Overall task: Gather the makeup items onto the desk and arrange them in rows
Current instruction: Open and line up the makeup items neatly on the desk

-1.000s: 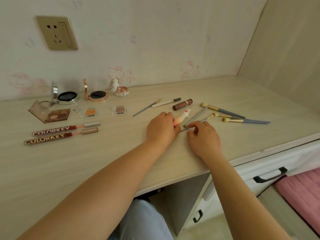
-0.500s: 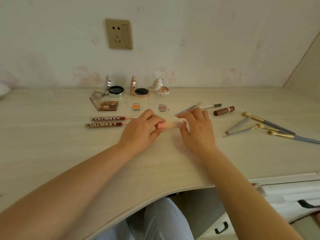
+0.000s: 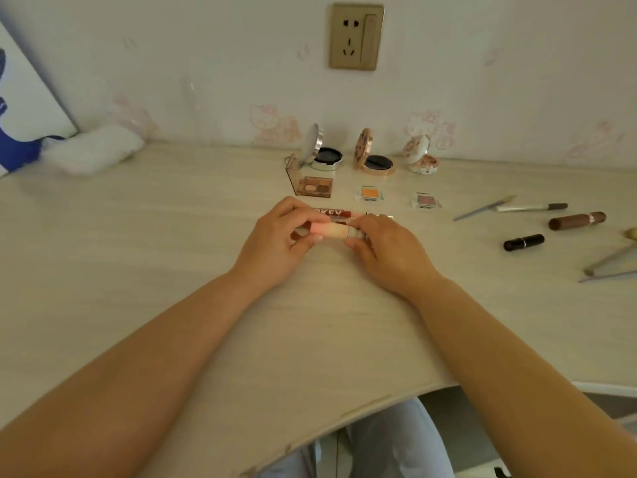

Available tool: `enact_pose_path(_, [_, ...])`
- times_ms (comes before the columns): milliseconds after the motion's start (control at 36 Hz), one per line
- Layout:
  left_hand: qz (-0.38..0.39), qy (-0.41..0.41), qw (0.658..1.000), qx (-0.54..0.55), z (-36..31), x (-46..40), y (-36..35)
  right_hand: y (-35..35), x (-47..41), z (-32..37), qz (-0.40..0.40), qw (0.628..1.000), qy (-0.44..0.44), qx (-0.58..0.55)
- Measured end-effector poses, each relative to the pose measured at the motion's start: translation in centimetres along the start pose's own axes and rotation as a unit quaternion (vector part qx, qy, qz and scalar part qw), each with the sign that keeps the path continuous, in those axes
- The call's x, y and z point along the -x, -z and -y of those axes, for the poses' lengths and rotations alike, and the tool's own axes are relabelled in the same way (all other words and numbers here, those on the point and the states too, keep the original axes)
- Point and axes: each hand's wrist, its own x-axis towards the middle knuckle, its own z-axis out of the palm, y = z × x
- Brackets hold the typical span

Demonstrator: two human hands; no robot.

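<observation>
On the desk point(image 3: 172, 257), the left hand point(image 3: 275, 246) and right hand point(image 3: 386, 250) each pinch one end of the peach tube point(image 3: 327, 231), its long axis running left-right between them, just before the lettered tubes point(image 3: 331, 213).

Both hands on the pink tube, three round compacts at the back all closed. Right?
Not quite. The head view shows the three round compacts standing open, lids raised. The rest holds: left hand and right hand both pinch the pink tube.

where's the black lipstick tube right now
In the head view, the black lipstick tube lies on the desk's right side, just in front of the brown tube.
</observation>
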Motion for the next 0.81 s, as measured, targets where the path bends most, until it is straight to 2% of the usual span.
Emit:
enact_pose_path(306, [0.049,-0.009,0.995,-0.085,-0.6,0.0,-0.9,0.5,0.6,1.1,-0.025,0.996,0.069,0.049])
enact_pose_path(417, [0.049,-0.011,0.996,-0.071,-0.5,0.1,-0.9,0.6,0.5,1.3,-0.022,0.994,0.085,0.069])
enact_pose_path(667, [0.056,-0.009,0.997,-0.057,-0.7,0.2,-0.7,1.0,0.7,0.8,-0.047,0.995,0.054,0.072])
enact_pose_path(806, [0.047,0.001,0.997,-0.066,-0.7,0.2,-0.6,0.7,0.7,0.3,-0.032,0.996,0.035,0.071])
